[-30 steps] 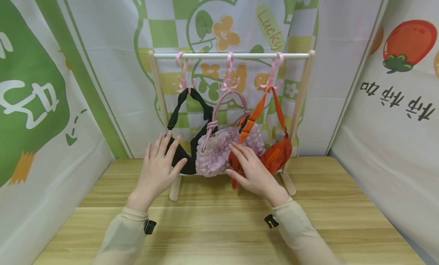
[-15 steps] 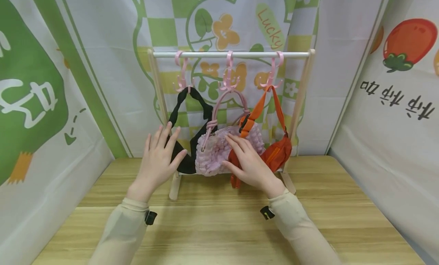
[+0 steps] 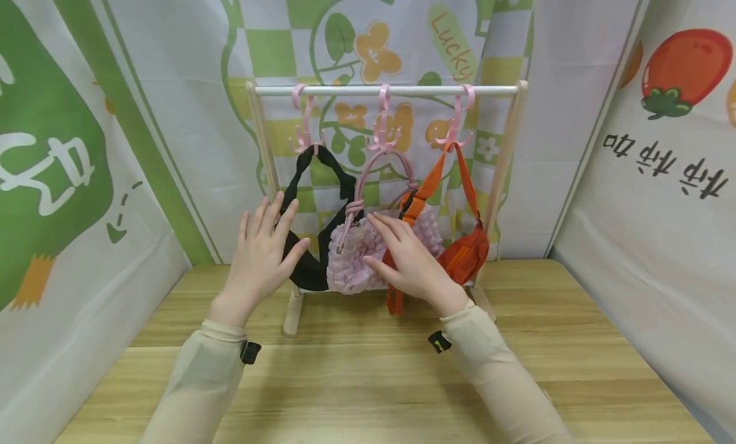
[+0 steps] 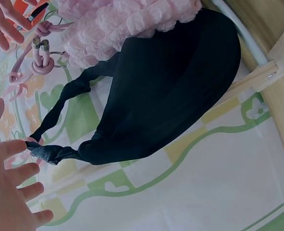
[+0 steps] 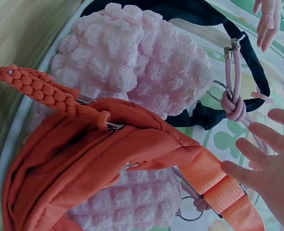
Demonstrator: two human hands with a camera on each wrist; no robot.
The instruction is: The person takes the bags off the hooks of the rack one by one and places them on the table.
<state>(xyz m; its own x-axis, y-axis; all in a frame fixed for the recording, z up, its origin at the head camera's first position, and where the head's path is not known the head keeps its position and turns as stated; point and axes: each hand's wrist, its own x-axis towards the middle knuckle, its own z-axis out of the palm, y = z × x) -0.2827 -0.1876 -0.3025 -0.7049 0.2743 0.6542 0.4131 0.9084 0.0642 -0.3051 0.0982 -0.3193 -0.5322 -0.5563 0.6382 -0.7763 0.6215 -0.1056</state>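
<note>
A black shoulder bag [image 4: 170, 86], a pink puffy handbag [image 3: 356, 259] and an orange sling bag [image 3: 467, 255] hang side by side on pink hooks [image 3: 384, 128]. My left hand [image 3: 259, 252] has its fingers spread in front of the black bag, apart from it in the left wrist view. With fingers straight, my right hand [image 3: 408, 259] hovers before the pink and orange bags and hides part of both. In the right wrist view a braided orange pull [image 5: 45, 94] dangles from the orange bag. Neither hand holds anything.
The hooks hang from a white rail [image 3: 345, 91] on a rack with wooden posts [image 3: 506, 156]. Its feet [image 3: 293, 313] stand on the wooden table [image 3: 345, 386]. Printed cloth [image 3: 270, 51] covers the back and both sides.
Both hands have risen slightly in the head view, the right one also shifting left over the pink bag. The bags still hang in their places.
</note>
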